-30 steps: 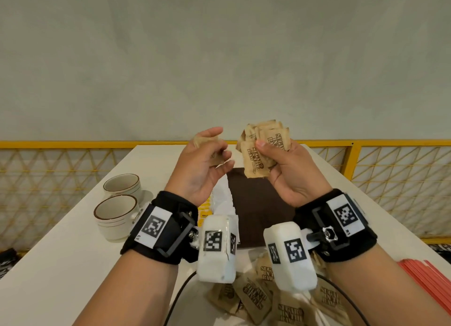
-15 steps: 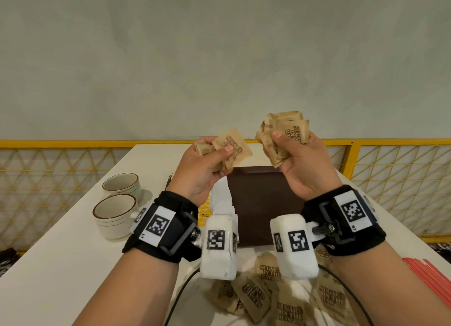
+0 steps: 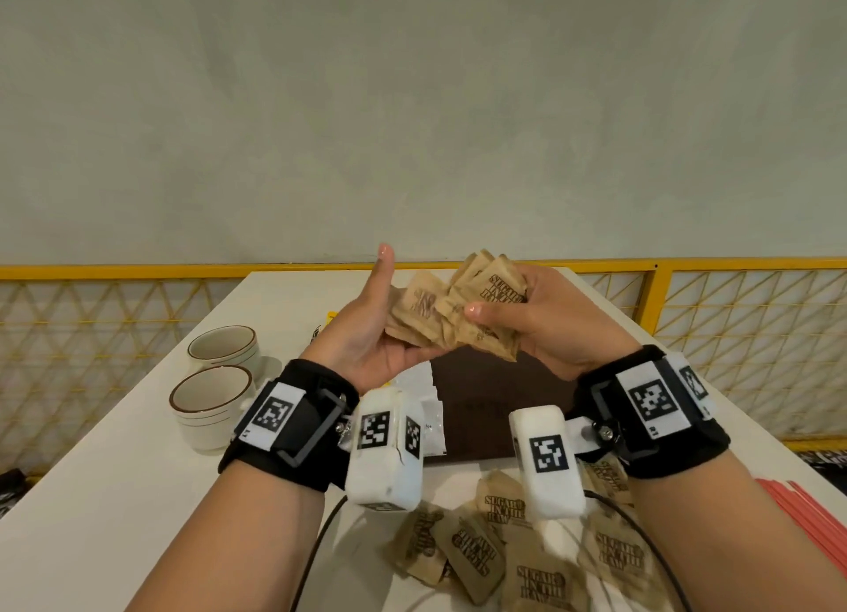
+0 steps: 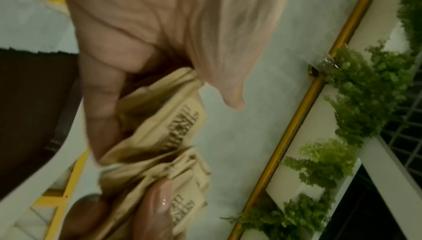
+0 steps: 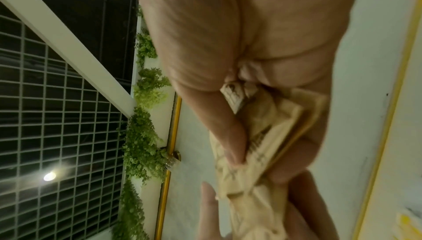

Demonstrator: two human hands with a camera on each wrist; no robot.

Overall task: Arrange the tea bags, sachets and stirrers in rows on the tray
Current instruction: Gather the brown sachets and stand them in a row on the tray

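Both hands are raised above the dark brown tray [image 3: 495,405]. My right hand [image 3: 527,327] grips a fanned bunch of brown sugar sachets [image 3: 486,300], its thumb pressed on the front of them. My left hand [image 3: 389,318] lies palm up under the bunch's left side, thumb lifted straight and off the paper. The left wrist view shows its fingers [image 4: 100,108] running along the back of the sachets [image 4: 173,126]. In the right wrist view the right fingers wrap the sachets [image 5: 269,135]. More brown sachets [image 3: 504,556] lie loose on the table near me.
Two stacked-rim cups [image 3: 215,396] stand at the left of the white table [image 3: 114,474]. White sachets [image 3: 431,410] lie beside the tray's left edge. Red stirrers [image 3: 806,510] lie at the right. A yellow railing [image 3: 91,272] runs behind the table.
The hands came together: the left hand brought its single sachet to the right hand's bunch and lifted its thumb off it. Both hands sit slightly lower.
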